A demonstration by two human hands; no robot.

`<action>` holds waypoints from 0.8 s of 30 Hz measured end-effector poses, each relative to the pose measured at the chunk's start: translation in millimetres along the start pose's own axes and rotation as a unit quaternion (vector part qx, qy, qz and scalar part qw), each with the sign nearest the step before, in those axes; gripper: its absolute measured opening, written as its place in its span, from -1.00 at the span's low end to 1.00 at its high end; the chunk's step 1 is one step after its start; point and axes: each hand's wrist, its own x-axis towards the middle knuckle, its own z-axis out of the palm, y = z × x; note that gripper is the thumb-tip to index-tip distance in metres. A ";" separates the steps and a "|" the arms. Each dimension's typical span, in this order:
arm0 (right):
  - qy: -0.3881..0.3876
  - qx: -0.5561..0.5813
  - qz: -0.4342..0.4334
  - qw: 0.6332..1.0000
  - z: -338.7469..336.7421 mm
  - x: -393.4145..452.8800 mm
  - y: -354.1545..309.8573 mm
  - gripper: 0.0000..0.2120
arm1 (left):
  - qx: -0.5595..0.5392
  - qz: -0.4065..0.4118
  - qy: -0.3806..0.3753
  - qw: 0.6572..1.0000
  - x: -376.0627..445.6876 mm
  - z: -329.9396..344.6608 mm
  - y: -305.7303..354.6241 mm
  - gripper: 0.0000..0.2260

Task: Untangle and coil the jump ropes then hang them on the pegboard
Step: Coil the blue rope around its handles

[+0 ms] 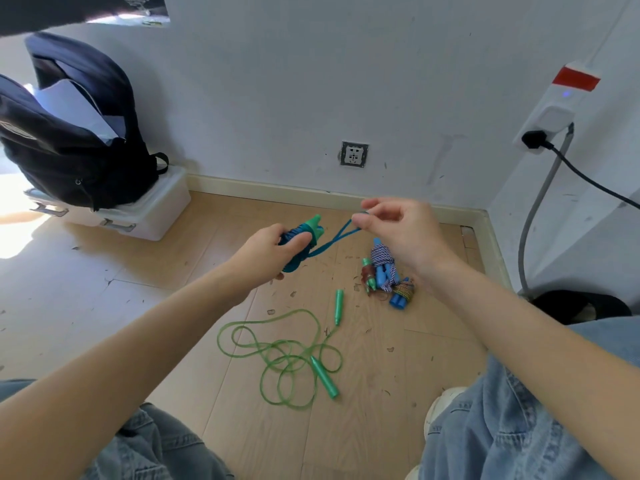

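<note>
Blue rope bundle [300, 245] gripped by left hand [268, 252], handles apparently up-right, right hand [398, 230] pinching its loop [341, 233]

Both bare forearms reach forward from the lower corners, raised above the knees in blue denim. The left hand [268, 252] has its fingers and thumb curled round a bundle it grips, knuckles toward the camera. The right hand [398, 230], slightly higher and close by, pinches a thin loop between thumb and forefinger, other fingers loosely bent.

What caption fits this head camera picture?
Left hand grips a coiled blue jump rope; right hand pinches its loop.
</note>
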 end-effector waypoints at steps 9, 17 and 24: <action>-0.130 0.084 -0.010 0.988 0.4 0.6 -12.8 -0.87 | -0.228 -0.021 -0.102 0.968 -11.0 4.9 3.2 -0.81; -0.092 -0.057 -0.071 0.992 1.1 -1.1 -10.7 -0.88 | -0.177 0.045 -0.047 0.982 -14.9 9.5 8.5 -0.78; -0.031 -0.008 -0.044 0.999 2.7 -1.7 -10.6 -0.94 | -0.077 0.108 -0.037 0.991 -16.2 16.7 7.2 -0.82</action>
